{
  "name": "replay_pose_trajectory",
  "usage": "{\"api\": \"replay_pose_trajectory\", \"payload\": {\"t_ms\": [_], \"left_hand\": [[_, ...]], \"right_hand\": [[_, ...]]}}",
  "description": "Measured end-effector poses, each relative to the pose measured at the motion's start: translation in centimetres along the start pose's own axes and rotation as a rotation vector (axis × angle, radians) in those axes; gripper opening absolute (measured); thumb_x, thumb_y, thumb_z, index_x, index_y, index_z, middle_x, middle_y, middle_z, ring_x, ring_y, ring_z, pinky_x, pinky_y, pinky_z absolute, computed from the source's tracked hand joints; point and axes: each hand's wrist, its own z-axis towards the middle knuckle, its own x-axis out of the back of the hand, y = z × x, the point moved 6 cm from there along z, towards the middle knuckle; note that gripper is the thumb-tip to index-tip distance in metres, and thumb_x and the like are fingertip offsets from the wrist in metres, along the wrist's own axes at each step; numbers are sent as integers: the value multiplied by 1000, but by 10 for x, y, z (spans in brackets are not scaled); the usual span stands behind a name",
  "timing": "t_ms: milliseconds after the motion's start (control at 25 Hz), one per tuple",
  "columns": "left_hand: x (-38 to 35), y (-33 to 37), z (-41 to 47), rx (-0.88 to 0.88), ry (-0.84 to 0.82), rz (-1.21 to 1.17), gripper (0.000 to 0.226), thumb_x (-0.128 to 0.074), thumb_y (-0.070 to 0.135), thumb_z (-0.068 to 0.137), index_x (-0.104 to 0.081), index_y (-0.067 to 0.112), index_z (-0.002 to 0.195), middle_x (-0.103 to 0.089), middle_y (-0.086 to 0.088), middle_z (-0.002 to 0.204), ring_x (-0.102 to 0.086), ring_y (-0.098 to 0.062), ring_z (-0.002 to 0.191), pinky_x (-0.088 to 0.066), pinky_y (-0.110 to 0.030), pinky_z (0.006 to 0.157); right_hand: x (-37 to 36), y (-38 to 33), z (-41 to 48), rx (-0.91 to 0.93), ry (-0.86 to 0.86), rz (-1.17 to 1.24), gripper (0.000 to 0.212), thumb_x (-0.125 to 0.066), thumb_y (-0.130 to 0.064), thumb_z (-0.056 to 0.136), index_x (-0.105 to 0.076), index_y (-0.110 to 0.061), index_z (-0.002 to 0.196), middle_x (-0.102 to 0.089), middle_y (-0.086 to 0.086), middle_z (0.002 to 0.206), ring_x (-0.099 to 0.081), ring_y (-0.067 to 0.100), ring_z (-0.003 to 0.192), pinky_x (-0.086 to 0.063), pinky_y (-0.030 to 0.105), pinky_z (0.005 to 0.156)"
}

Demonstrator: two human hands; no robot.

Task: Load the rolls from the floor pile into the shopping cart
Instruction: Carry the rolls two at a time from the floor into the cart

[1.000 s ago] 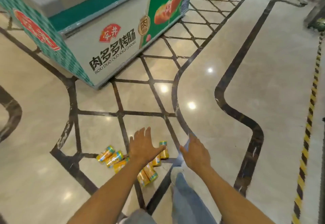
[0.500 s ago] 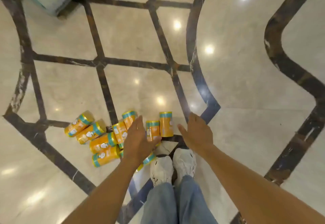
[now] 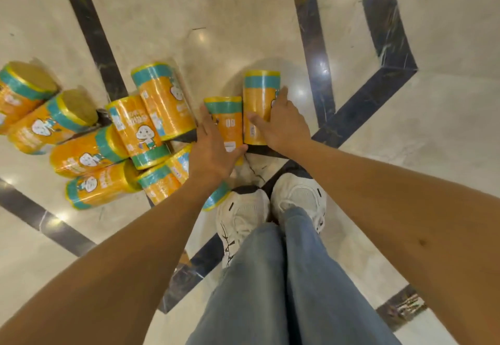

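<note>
Lowered, left hand (image 3: 213, 151) clasps nearer roll (image 3: 227, 117), right hand (image 3: 282, 125) seemingly farther roll (image 3: 259, 95).

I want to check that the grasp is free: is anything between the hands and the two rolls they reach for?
Nothing visible does. The left hand holds the left roll, and the right hand holds the right roll, thumb across its front. The shopping cart is not in view.

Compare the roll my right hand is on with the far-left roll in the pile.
The right-hand roll is gripped by the right hand; the far-left roll is untouched. The right-hand roll shows only its side; the far-left roll shows its tan end face. Both are orange with teal bands.
</note>
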Motion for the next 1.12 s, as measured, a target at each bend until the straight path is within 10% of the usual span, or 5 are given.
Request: {"api": "replay_pose_trajectory", "payload": {"t_ms": [440, 1120], "left_hand": [[66, 30, -19, -12, 96, -98, 107, -73, 40, 80, 2, 15, 152, -43, -11, 144, -47, -29, 127, -40, -41, 99], [650, 333, -282, -443, 767, -259, 106, -78, 43, 71, -10, 26, 150, -58, -7, 127, -59, -31, 109, -49, -41, 90]], "right_hand": [[53, -23, -18, 125, 153, 9, 79, -57, -49, 90, -21, -6, 145, -57, 12, 123, -60, 28, 109, -49, 43, 92], [590, -389, -357, 578, 629, 68, 69, -62, -43, 88, -30, -13, 140, -58, 12, 123, -56, 34, 113, -46, 42, 90]]}}
